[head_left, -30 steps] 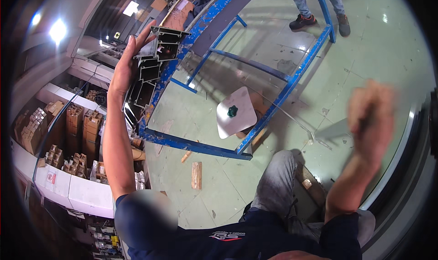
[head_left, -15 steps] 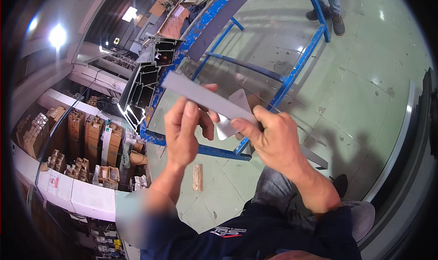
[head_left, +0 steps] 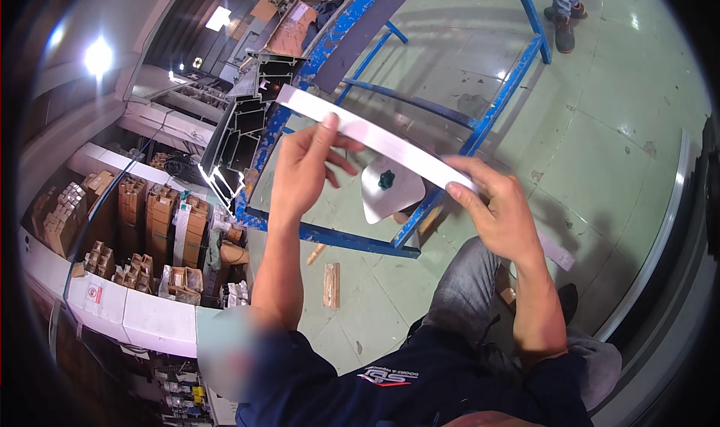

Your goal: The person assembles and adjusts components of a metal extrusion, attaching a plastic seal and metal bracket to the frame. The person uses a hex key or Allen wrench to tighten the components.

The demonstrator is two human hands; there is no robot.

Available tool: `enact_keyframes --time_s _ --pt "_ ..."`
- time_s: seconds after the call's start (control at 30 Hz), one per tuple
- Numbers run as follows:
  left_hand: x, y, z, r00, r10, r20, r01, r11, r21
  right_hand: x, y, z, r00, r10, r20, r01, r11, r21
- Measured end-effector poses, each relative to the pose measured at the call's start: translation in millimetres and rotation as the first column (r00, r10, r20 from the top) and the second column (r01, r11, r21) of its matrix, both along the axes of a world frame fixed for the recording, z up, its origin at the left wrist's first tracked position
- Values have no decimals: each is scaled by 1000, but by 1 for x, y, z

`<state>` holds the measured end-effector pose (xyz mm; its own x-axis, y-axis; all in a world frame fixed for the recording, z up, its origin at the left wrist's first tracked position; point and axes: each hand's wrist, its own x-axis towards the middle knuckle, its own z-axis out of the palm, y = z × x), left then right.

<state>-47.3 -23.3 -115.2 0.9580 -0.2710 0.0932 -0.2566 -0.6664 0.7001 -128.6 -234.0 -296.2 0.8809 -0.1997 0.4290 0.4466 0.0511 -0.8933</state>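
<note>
A long, narrow white strip (head_left: 397, 149) slants between my two hands, its far-left end raised toward the blue frame. Near its left part, my left hand (head_left: 304, 164) presses the thumb on the upper face, with the other fingers reaching underneath. My right hand (head_left: 491, 206) pinches the strip's lower right end between thumb and fingers. Beneath the strip, a pale plate (head_left: 401, 194) with rounded corners and a dark green knob (head_left: 386, 179) shows, partly covered by the strip.
A chipped blue metal frame (head_left: 337, 243) stands ahead, with dark cut profiles (head_left: 247, 127) at its left. Shelves of boxed lengths (head_left: 161, 217) line the left. A wooden piece (head_left: 331, 284) lies on the tiled floor. Another person's legs (head_left: 562, 11) stand at far right.
The strip has moved up and right, and its broad face now looks brighter. Both hands have shifted, the right one farther outward. The plate's green knob has come into view.
</note>
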Motion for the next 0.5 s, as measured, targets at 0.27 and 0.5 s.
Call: enact_keyframes --time_s 0.27,0.5 --pt "11 40 56 299 -229 926 -148 948 282 -7 -12 40 954 -296 54 295 888 -352" --pt "60 43 111 720 -308 622 33 910 413 -1 -17 75 968 -243 62 248 883 -398"
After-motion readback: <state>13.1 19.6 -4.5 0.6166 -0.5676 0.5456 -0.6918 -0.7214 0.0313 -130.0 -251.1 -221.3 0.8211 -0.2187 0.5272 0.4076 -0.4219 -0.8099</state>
